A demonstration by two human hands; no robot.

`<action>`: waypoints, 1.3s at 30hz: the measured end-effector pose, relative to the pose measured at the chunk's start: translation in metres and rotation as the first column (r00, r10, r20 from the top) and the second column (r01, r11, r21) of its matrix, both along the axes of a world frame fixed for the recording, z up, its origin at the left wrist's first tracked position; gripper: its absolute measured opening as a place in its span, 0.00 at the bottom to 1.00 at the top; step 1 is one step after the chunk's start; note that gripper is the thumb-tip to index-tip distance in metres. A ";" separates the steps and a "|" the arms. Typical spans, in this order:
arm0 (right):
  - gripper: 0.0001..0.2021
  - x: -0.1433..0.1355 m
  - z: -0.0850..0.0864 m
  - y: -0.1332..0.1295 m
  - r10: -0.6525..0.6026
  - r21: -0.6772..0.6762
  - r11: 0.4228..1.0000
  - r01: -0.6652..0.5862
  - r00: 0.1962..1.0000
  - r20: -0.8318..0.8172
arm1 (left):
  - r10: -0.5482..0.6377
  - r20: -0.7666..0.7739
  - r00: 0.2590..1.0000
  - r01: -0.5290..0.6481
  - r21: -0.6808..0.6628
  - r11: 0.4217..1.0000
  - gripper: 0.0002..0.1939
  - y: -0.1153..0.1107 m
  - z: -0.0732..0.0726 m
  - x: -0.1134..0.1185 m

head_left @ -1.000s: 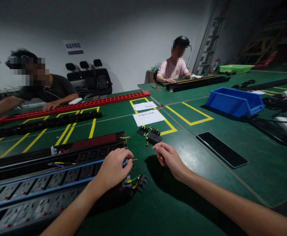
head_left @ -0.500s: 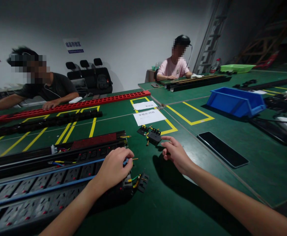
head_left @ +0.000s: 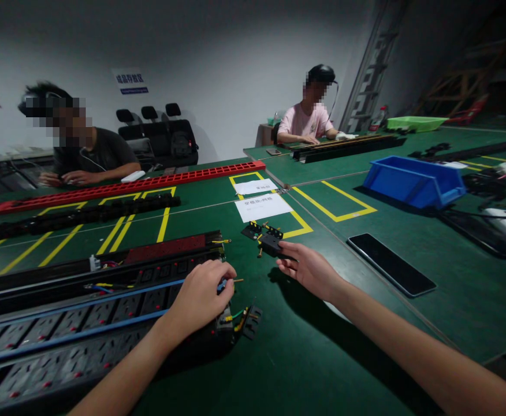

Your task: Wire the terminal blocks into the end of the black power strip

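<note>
We had just brought our right hand to pinch the black plastic block, seemingly now the part in use, while our curled left hand's hold we could not tell.

I see matt black plastic on the small block. Smartphone screen glossy, parts bin smooth plastic, label sheet paper.

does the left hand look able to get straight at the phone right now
Probably not straight: the right hand, fingertips at the black block, lies between the left hand and the phone. Passing over it might work.
</note>
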State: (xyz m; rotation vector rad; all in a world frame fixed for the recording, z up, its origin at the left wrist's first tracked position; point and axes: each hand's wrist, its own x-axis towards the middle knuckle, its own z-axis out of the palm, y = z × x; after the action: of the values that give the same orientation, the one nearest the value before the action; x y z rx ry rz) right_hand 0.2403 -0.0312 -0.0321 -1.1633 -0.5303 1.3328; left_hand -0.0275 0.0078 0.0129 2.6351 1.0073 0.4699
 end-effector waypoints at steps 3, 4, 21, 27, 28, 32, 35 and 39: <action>0.12 -0.002 -0.003 0.001 -0.057 0.067 0.997 0.046 0.984 0.169 | 0.004 0.003 1.000 -0.004 -0.003 1.000 0.07 -0.001 0.001 0.000; 0.13 -0.002 -0.004 0.001 -0.080 0.088 0.994 0.061 0.972 0.222 | 0.006 0.003 1.000 -0.006 -0.005 1.000 0.07 -0.001 0.001 0.000; 0.17 0.002 -0.013 0.000 -0.262 0.336 0.940 -0.062 0.501 0.825 | 0.007 0.001 1.000 -0.007 0.000 1.000 0.07 -0.001 0.002 0.000; 0.15 -0.014 -0.005 -0.013 -0.196 0.326 0.921 -0.216 0.465 0.863 | 0.014 0.004 1.000 -0.014 -0.003 1.000 0.07 -0.001 0.001 0.000; 0.14 -0.016 -0.004 -0.015 -0.197 0.327 0.916 -0.233 0.448 0.872 | 0.013 0.005 1.000 -0.013 -0.003 1.000 0.07 -0.001 0.001 0.000; 0.11 -0.021 0.000 -0.020 -0.228 0.344 0.891 -0.296 0.363 0.904 | 0.012 0.009 1.000 -0.012 0.007 1.000 0.06 -0.001 0.001 0.000; 0.08 -0.023 -0.001 -0.021 -0.228 0.348 0.874 -0.340 0.345 0.911 | 0.019 0.008 1.000 -0.019 0.017 1.000 0.07 -0.002 0.001 -0.001; 0.06 -0.025 -0.002 -0.022 -0.211 0.335 0.853 -0.400 0.324 0.922 | 0.045 0.013 0.999 -0.045 0.026 0.999 0.07 -0.003 0.002 0.000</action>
State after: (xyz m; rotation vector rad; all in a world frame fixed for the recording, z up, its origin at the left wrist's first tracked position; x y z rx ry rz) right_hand 0.2152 -0.0534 -0.0346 -1.3633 -1.7669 0.3225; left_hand -0.0276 0.0046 0.0149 2.6335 1.0656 0.5126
